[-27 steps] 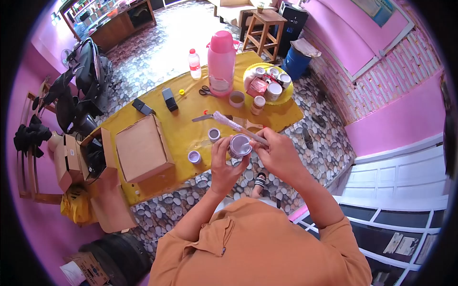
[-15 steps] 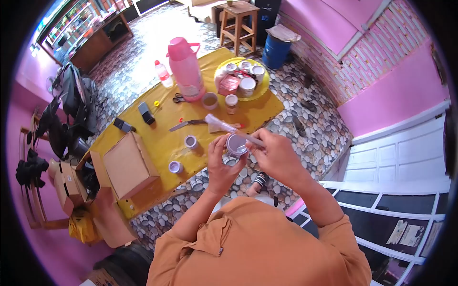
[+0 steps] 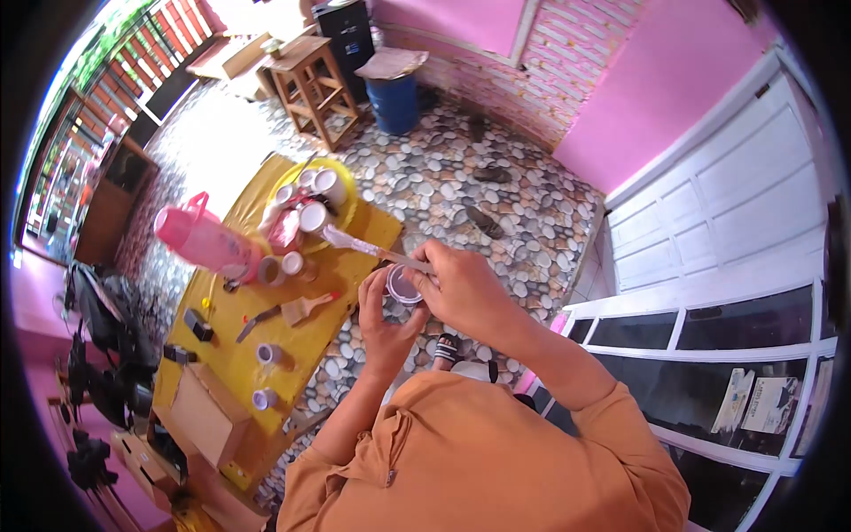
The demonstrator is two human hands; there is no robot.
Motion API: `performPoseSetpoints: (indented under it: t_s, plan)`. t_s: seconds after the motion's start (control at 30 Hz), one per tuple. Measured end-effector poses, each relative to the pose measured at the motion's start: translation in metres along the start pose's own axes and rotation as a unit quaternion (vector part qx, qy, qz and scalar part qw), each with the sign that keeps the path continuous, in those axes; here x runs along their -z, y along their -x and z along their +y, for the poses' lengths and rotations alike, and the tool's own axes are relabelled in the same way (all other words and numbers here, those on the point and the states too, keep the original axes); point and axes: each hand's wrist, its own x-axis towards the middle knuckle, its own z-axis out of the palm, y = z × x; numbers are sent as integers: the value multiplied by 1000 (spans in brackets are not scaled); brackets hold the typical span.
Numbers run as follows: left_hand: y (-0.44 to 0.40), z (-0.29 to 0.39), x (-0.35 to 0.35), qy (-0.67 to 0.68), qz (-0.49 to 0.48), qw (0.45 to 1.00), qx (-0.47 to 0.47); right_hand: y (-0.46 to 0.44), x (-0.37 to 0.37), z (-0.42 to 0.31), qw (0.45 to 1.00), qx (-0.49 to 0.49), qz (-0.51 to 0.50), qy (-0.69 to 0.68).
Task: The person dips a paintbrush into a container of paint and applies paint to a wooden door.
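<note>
My left hand (image 3: 386, 332) is wrapped around a small open jar (image 3: 405, 284) with pale lilac, paint-like contents. In my right hand (image 3: 461, 288) is a stick (image 3: 355, 246), its far end coated in pale lilac; it lies slantwise above the jar, pointing left. My right fingertips are close to the jar's rim; contact is unclear. On the yellow-covered table (image 3: 332, 332) to the left lie a flat paintbrush (image 3: 306, 308) and a dark-handled blade (image 3: 255, 325). Two small lilac jars, one farther (image 3: 268, 355) and one nearer (image 3: 264, 398), stand there too.
A yellow tray (image 3: 351, 213) holds several white-lidded pots. Beside it stands a large pink thermos (image 3: 208, 241). A cardboard box (image 3: 206, 412) sits at the table's near-left end. Beyond are a wooden stool (image 3: 310, 84) and a blue drum (image 3: 393, 105). White-framed glass panels (image 3: 700, 355) are at right.
My view has turned to the right, so the table and its objects appear farther left. Both hands keep hold of the jar and stick, and the stick stays above the jar.
</note>
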Motion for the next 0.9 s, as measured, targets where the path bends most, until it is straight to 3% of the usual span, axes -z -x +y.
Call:
performPoseSetpoints:
  t_s: [0.07,0.2,0.4,0.5,0.73,0.9]
  plan:
    - [-7,7,-33,47,-13,999,6,2,24,21,993,16,95,69]
    - [-34,20,-83,41,-52,997,-25,14,78,51,992,-38,104,66]
    - [-67,33,-163,56,-150,984,-75,14,131,98,977,-67,198,50]
    - [-86,34,-210,87,-194,974,-80,19,169,121,959,-153,224,77]
    - [-152,39,-329,123,-298,940,-110,-7,248,173,932,-233,277,23]
    - [-213,59,-411,187,-343,910,-136,-31,325,200,891,-282,339,107]
